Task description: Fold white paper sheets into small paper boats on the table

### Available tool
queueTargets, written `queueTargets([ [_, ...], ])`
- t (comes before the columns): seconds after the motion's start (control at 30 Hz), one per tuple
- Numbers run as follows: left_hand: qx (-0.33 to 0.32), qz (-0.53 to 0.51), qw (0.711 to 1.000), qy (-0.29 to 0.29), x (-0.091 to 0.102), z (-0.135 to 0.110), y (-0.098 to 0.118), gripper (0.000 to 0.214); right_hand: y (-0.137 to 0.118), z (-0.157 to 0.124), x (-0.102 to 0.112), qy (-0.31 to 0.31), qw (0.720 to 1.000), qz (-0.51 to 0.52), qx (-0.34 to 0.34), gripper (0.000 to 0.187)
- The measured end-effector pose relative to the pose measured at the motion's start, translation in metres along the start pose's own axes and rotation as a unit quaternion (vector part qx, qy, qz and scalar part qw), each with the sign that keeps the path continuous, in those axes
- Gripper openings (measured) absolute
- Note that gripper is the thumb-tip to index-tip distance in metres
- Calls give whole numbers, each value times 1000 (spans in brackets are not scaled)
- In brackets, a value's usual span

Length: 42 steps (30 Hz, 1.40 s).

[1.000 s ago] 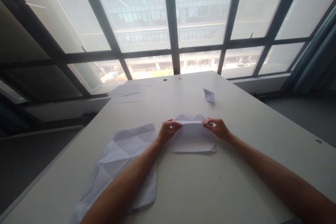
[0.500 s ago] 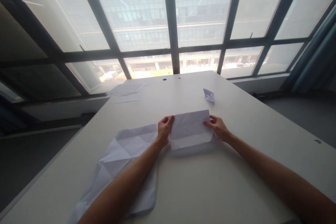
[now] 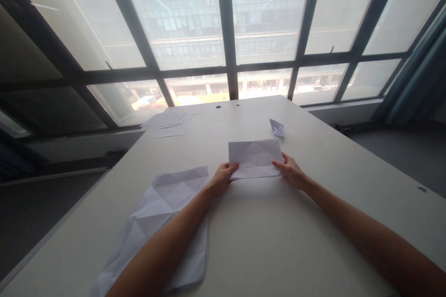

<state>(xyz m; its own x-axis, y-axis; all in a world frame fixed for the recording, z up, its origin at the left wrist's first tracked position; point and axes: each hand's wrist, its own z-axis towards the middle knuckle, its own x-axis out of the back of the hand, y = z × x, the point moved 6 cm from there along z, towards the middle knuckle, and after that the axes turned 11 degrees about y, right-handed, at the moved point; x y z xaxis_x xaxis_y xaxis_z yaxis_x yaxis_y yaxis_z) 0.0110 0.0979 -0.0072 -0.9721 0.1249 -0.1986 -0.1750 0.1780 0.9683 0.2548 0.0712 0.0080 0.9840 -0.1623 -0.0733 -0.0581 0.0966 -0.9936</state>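
A folded white paper [image 3: 255,158] lies in the middle of the white table [image 3: 278,241], creased into triangles. My left hand [image 3: 221,178] pinches its near left corner. My right hand [image 3: 291,172] grips its near right corner. Both hands hold the paper by its near edge, with the far edge pointing toward the window.
A large creased white sheet [image 3: 163,222] lies flat under my left forearm. A small folded paper shape [image 3: 277,127] sits farther back on the right. Several flat sheets [image 3: 169,124] rest at the table's far left corner. Big windows stand beyond the far edge.
The folded paper was lifted off the table, flipped over away from me and now lies farther back. My hands shifted from its far edge to its near corners.
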Motion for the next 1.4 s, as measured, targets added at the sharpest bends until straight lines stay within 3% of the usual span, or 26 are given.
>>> queueTargets([
  [0.1, -41, 22, 999, -3, -2, 2, 2, 48, 2, 0, -1, -23, 998, -53, 9, 63],
  [0.17, -113, 68, 989, 67, 5, 1, 12, 53, 3, 2, 4, -15, 996, -86, 5, 62],
  [0.2, -165, 96, 972, 138, 12, -1, 20, 56, 3, 2, 6, -12, 995, -102, 0, 63],
  [0.27, -287, 163, 902, 280, 25, -12, 39, 56, 3, 2, 10, -14, 990, -136, -12, 64],
  [0.3, -349, 205, 862, 306, 25, -19, 48, 52, 3, 2, 10, -18, 988, -153, -15, 65],
  [0.33, -404, 251, 829, 293, 20, -24, 54, 46, 2, 2, 10, -25, 985, -169, -13, 66],
  [0.43, -480, 379, 779, 136, -9, -32, 51, 25, 3, 2, 4, -53, 974, -217, 27, 63],
  [0.57, -421, 528, 737, -40, -38, -35, 20, 31, -1, 0, -5, -52, 937, -312, 148, 57],
  [0.67, -359, 612, 698, -102, -44, -36, 2, 55, -6, -9, -8, -29, 874, -449, 184, 64],
  [0.77, -346, 641, 670, -145, -45, -39, -2, 62, -20, -23, -16, 5, 804, -546, 235, 61],
  [0.83, -356, 641, 657, -175, -48, -42, -2, 64, -29, -33, -30, 8, 779, -549, 301, 48],
  [0.93, -377, 627, 649, -208, -55, -47, -2, 72, -20, -43, -58, -78, 776, -522, 345, 48],
  [1.07, -387, 612, 659, -203, -60, -49, -2, 82, 10, -43, -74, -183, 776, -526, 296, 57],
  [1.23, -359, 636, 654, -198, -58, -44, -7, 86, 21, -32, -58, -172, 769, -562, 251, 75],
  [1.4, -341, 655, 646, -195, -48, -35, -7, 85, 23, -17, -37, -149, 757, -598, 214, 75],
])
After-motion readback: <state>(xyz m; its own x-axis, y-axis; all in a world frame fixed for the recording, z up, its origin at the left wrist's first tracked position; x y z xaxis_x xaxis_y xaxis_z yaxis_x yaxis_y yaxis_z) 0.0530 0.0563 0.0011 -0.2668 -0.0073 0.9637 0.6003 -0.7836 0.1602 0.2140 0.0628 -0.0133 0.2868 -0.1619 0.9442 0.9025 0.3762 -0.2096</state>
